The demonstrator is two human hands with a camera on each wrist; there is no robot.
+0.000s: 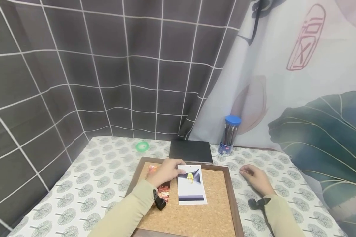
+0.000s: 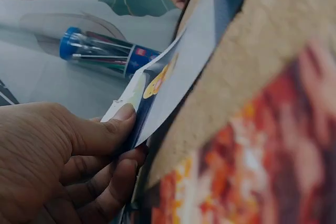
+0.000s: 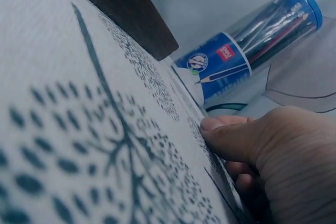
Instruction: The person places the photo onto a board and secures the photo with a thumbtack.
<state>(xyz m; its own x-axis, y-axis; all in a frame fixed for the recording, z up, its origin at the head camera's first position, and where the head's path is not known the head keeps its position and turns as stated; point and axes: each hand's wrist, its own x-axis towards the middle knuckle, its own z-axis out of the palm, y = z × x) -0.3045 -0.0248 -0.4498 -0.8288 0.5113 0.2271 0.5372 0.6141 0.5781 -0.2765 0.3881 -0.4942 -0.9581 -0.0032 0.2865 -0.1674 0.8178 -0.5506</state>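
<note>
My left hand (image 1: 165, 173) pinches the upper left edge of a white card (image 1: 191, 194) with a dark picture and a small yellow cartoon figure. In the left wrist view, the thumb lies on the card's printed face (image 2: 170, 95), with fingers behind its edge. The card lies over a wood-framed cork board (image 1: 218, 210). Partly hidden beneath my left hand and wrist is a red and orange printed picture (image 1: 165, 191) on the cork. My right hand (image 1: 257, 179) rests on the tablecloth right of the board, fingers loosely curled, holding nothing.
A black notebook (image 1: 191, 151) lies behind the board. To its right stands a clear pencil tub (image 1: 229, 135) with a blue lid. A green tape roll (image 1: 137, 147) sits at the back left of the tree-patterned tablecloth (image 1: 90, 184). Curtains hang behind the table.
</note>
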